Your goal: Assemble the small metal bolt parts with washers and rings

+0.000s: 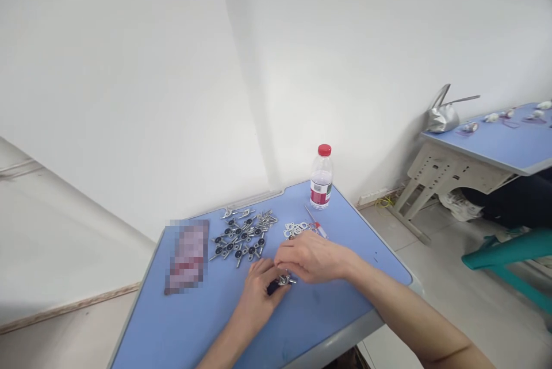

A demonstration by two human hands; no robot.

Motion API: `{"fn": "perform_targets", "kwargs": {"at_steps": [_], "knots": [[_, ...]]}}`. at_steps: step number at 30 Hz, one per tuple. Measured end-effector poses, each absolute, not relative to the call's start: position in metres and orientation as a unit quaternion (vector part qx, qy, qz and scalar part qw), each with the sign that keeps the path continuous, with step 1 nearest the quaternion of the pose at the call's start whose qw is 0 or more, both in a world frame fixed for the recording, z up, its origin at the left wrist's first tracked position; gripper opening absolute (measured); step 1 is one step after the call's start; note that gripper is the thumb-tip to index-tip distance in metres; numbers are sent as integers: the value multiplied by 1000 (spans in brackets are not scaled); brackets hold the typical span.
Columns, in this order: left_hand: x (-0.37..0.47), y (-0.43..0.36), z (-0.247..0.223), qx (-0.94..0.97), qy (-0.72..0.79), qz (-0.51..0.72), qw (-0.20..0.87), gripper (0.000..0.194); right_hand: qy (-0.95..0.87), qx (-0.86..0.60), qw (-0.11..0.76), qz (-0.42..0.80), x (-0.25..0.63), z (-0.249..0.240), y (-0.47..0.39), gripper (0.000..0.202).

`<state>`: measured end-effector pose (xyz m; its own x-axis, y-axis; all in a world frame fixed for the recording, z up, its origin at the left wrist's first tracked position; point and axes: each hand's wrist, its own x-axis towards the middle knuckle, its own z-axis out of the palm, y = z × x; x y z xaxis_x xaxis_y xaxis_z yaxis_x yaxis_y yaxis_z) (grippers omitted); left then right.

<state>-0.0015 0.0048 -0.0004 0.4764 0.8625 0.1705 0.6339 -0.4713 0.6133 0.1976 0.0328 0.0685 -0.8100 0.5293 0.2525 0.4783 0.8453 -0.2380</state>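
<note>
My left hand (259, 288) grips a small silver metal fitting (284, 280) with a short stem, low over the blue desk. Directly above that fitting, my right hand (306, 257) has its fingers pinched together; whatever is between them is hidden. Beyond my hands lies a cluster of metal fittings with black round caps (244, 235), several in number. A heap of bare metal pieces (267, 218) adjoins the cluster. Flat pale rings (295, 228) lie just behind my right hand, beside a screwdriver (319, 228) with a red and clear handle.
A bottle with a red cap (321, 185) stands at the desk's back right corner. At the left lies a blurred-out flat item (187, 257). A white wall (172, 99) runs behind the desk (159, 323). Farther right are another blue desk (495, 139) and a teal stool (509, 260).
</note>
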Motion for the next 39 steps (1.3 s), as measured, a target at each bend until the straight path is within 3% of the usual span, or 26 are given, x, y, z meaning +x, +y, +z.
{"fn": "perform_targets", "kwargs": {"at_steps": [8, 24, 29, 34, 39], "knots": [[-1, 5, 4, 824, 454, 228, 252, 12, -945, -319, 66, 37, 192, 79, 23, 12], [-3, 9, -2, 835, 437, 254, 218, 29, -933, -351, 77, 11, 181, 77, 9, 7], [1, 2, 3, 835, 446, 227, 230, 24, -921, -381, 47, 65, 183, 78, 11, 15], [4, -1, 5, 828, 453, 233, 236, 8, -913, -348, 121, 178, 200, 79, 23, 26], [4, -2, 1, 832, 448, 233, 230, 8, -913, -295, 121, 254, 206, 81, 25, 21]]}}
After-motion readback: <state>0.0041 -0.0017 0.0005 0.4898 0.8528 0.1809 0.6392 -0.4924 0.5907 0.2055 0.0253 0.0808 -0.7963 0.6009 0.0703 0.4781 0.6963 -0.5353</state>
